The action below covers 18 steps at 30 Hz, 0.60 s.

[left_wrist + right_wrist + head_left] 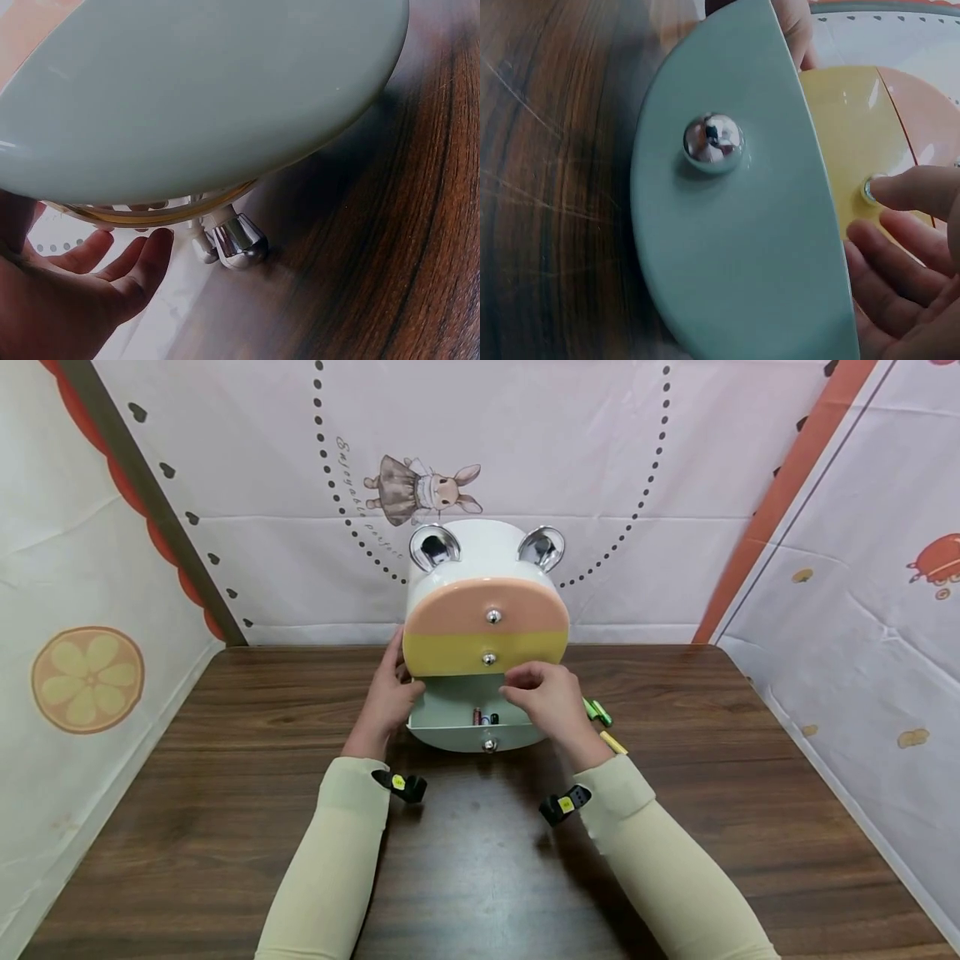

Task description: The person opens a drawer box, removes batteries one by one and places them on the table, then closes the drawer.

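A small rounded drawer cabinet (480,556) stands on the table, with an orange front, a yellow front and a pale green bottom drawer (450,739) pulled out. Several small battery-like cylinders (477,717) sit inside that drawer. My left hand (386,700) rests along the cabinet's left side, thumb toward the front and fingers loosely extended. Over the drawer's right part hovers my right hand (553,695), fingers bent. The right wrist view shows its thumb (915,189) apart from the fingers, with nothing between them, overlapping the yellow front's silver knob.
Right of the cabinet lie green cylinders (602,712) and a yellow one (613,742), partly behind my right forearm. Silver disc-shaped ears (435,547) stick out on top. The cabinet has metal feet (241,244). A printed cloth wall (600,460) rises behind the table (225,827).
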Motion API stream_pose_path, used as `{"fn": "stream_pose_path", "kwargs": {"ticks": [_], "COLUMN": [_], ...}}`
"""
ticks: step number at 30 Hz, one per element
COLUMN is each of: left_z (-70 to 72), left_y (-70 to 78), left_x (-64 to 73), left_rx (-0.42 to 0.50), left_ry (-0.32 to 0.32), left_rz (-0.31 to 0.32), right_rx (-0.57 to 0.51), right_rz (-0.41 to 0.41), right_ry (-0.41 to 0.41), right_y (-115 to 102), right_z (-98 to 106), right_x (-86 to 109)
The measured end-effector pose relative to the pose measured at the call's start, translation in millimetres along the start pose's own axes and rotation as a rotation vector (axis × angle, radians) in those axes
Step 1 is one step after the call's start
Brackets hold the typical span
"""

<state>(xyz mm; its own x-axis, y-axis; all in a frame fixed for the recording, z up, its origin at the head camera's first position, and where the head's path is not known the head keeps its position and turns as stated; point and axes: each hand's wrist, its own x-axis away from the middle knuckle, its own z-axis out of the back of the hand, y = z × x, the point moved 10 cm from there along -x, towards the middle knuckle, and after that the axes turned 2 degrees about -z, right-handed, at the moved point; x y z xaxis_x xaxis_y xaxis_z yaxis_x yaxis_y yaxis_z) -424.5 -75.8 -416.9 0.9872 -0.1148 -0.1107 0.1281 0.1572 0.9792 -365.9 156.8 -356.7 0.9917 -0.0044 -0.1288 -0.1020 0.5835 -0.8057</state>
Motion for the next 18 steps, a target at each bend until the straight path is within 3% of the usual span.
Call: {"fn": "stream_pose_path", "kwargs": {"ticks": [18], "left_z": [0.2], "left_y": [1.2], "left_x": [-1.3], "left_rx": [0.006], "left_ry": [0.002], "left_rz": [-0.013], "right_rx": [0.148], "right_rz": [-0.033], "right_ry": [-0.211], "right_y": [4.2], "right_z": [-23.8], "right_x": [-18.9]}}
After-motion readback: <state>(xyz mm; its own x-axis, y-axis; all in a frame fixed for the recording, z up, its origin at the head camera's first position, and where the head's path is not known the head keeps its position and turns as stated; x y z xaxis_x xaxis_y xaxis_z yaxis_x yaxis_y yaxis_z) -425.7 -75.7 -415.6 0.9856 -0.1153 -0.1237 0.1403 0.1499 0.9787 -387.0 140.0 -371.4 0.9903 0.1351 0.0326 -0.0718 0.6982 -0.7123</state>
